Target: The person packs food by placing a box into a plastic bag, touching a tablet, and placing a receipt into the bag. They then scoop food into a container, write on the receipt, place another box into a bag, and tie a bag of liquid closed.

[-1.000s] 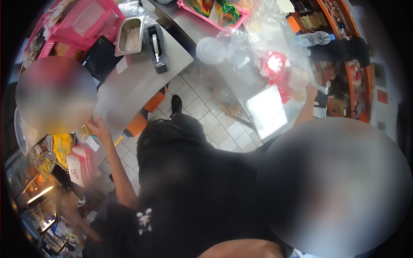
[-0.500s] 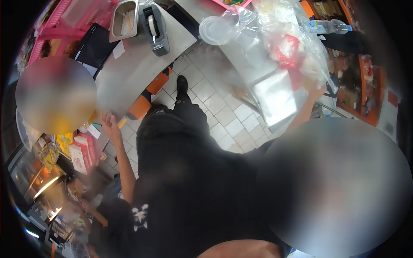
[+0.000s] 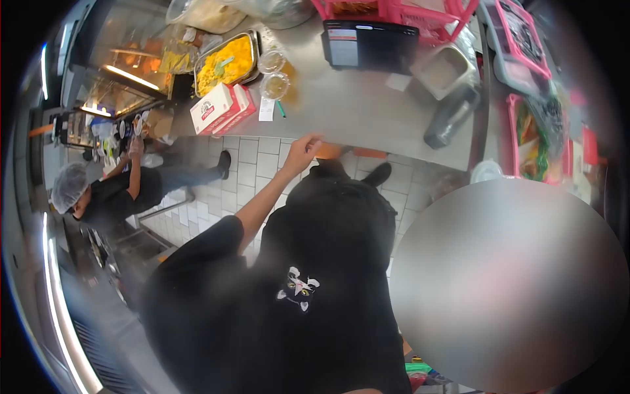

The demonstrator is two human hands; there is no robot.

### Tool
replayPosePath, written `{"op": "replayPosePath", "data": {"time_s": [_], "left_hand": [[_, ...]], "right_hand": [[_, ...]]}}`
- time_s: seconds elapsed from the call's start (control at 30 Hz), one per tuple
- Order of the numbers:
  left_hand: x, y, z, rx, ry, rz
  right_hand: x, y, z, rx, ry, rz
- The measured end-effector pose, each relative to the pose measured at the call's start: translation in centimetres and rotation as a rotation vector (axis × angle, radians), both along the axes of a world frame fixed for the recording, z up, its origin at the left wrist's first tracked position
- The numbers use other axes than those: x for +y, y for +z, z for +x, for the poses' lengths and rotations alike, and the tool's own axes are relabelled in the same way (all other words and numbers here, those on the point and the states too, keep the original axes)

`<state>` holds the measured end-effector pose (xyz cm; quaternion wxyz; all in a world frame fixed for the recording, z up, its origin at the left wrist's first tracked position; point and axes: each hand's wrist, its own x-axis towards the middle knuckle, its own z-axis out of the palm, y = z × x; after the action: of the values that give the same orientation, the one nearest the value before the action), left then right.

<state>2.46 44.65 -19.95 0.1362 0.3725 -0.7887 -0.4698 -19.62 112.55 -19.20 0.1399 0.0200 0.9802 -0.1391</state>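
- Holds left hand by the near edge of the steel counter, fingers loosely bent and free. Cannot tell whether touching the edge.
- Cannot tell the state of right hand, out of sight, nor whether near the left.
- Has green stick and paper slip nearest to left hand, lying side by side on the counter.
- Has clear lidded cups just beyond the slip, and red-and-white boxes to the left, set one against another close to the edge.
- Has metal tray of yellow food behind the boxes, so blocked by them from the near edge.
- Has dark tablet farther back, before a pink rack, then metal container and tape dispenser toward the counter's right end.
- Has pink basket of packets beyond that end.
- Shares the floor with a co-worker in a hairnet, well apart at left, near a lit glass cabinet.
- Differs from half a second ago: looks more to the left, with tray and cups in plain sight and tablet and dispenser farther right; holds left hand farther from the green stick; hides right hand, then visible.
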Motion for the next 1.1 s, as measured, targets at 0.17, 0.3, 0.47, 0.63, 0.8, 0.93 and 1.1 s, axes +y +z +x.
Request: {"op": "replayPosePath", "data": {"time_s": [0.17,0.3,0.47,0.63,0.8,0.93,1.1], "left_hand": [[-3.7,0.2,1.8,0.039,0.138,0.109],[-6.5,0.8,4.6,0.064,0.262,0.089],[-7.0,5.8,4.3,0.098,0.227,0.073],[-2.8,12.5,-2.9,0.346,-0.344,0.424],[3.0,15.5,-8.1,0.696,-0.743,0.436],[0.5,14.0,-6.9,0.396,-1.139,0.962],[-8.5,9.5,-3.3,0.694,-0.489,1.571]], "right_hand": [[0.8,-0.4,0.7,0.071,-0.021,0.051],[3.3,1.0,0.2,0.292,-0.244,-0.052],[-2.5,7.8,-3.3,0.292,0.070,-0.130],[-17.6,21.3,-4.1,0.291,0.399,-0.187],[-44.5,26.4,4.7,-0.240,0.109,-0.621],[-46.2,30.6,1.9,-0.042,-0.123,-0.732],[-46.6,29.2,0.8,0.185,-0.272,-1.073]]}}
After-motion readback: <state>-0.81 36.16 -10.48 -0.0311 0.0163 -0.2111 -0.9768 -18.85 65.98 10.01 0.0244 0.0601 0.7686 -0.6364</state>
